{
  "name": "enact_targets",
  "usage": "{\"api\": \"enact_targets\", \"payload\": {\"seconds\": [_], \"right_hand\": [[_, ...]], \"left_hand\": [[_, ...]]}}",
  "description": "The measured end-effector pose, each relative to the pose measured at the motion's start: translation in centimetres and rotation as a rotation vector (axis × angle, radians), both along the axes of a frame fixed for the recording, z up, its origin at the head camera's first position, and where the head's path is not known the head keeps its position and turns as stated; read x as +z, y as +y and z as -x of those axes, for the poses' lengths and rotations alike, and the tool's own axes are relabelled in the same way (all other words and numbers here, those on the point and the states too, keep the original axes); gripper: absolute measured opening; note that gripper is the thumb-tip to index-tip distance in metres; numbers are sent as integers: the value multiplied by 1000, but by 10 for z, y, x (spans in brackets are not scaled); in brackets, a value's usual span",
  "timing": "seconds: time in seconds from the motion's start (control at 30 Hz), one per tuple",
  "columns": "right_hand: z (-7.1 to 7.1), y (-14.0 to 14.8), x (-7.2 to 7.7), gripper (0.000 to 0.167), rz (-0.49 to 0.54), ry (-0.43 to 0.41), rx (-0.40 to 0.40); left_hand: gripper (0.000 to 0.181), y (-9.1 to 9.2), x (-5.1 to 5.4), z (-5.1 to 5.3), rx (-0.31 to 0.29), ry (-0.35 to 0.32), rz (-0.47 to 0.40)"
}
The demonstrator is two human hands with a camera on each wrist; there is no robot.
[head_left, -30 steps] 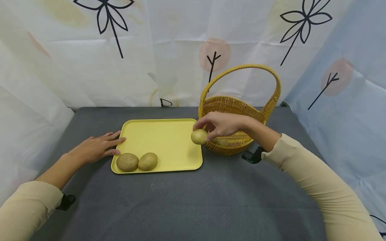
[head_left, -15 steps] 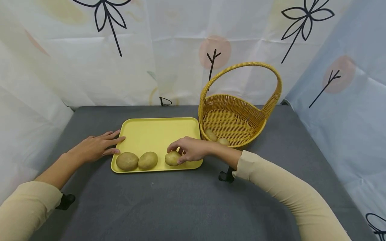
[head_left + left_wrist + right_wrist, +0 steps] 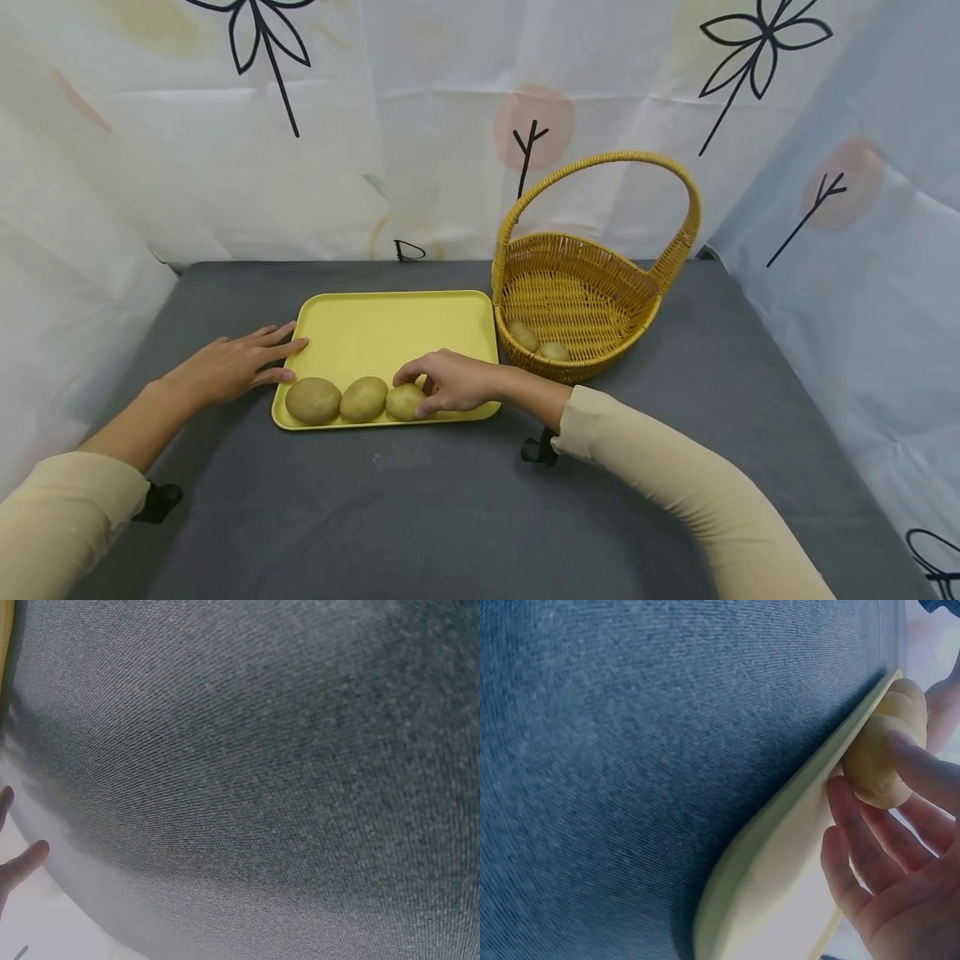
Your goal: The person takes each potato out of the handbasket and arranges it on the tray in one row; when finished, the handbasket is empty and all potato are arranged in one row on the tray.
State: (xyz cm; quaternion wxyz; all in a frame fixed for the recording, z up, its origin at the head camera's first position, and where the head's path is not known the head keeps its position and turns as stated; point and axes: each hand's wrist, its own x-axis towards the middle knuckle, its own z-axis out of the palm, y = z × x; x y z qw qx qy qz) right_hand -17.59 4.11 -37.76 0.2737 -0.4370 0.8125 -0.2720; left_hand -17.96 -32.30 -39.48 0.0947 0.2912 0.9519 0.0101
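Printed backdrop: Here's thin, creased fabric [image 3: 442, 150] beyond both hands, with black line-drawn leaves and soft pink discs.
Grey tabletop: finely ribbed cloth [image 3: 360, 508] runs beneath both hands and well out in front of them.
Cream sleeves: smooth fabric folds along the right sleeve [image 3: 667, 475], behind the right hand; the left sleeve [image 3: 63, 525] trails behind the left.
Wicker basket: tightly woven golden strands [image 3: 573, 267], tall arched handle, scooped rim, sitting beyond the right hand and to its right.
Yellow tray: a shallow, smooth rectangle [image 3: 390, 329] with rounded corners, under the right hand and just right of the left.
Left hand: palm down [image 3: 225, 367], fingers straight and spread, tips at the tray's left rim, gripping nothing.
Right hand: curled part-way [image 3: 453, 382], thumb and fingers pinching the near-row potato [image 3: 403, 403], pale, smooth and rounded, low over the tray's near edge.
Other potatoes: a matte oval one [image 3: 364, 400] sits just left of the right hand's grip, a browner one [image 3: 313, 402] beyond it, nearest the left hand; two paler ones [image 3: 554, 352] lie in the basket.
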Motion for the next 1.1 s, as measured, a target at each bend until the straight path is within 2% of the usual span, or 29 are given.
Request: {"api": "enact_targets", "payload": {"seconds": [0.23, 0.37, 0.5, 0.67, 0.8, 0.93, 1.1], "right_hand": [[2, 0, 11, 54, -75, 26, 51], [1, 10, 28, 58, -76, 6, 82], [5, 27, 50, 56, -66, -56, 96], [17, 52, 75, 57, -85, -174, 59], [30, 74, 89, 58, -83, -244, 26], [41, 97, 98, 58, -87, -282, -2], [56, 123, 102, 60, -119, -325, -53]], "left_hand": [[64, -1, 0, -1, 6, -17, 0], [65, 0, -1, -1, 5, -15, 2], [65, 0, -1, -1, 7, -13, -3], [64, -1, 0, -1, 4, -8, -1], [64, -1, 1, -2, 7, -13, -2], [64, 1, 3, -3, 8, -24, -10], [64, 2, 3, -2, 8, -23, -6]]}}
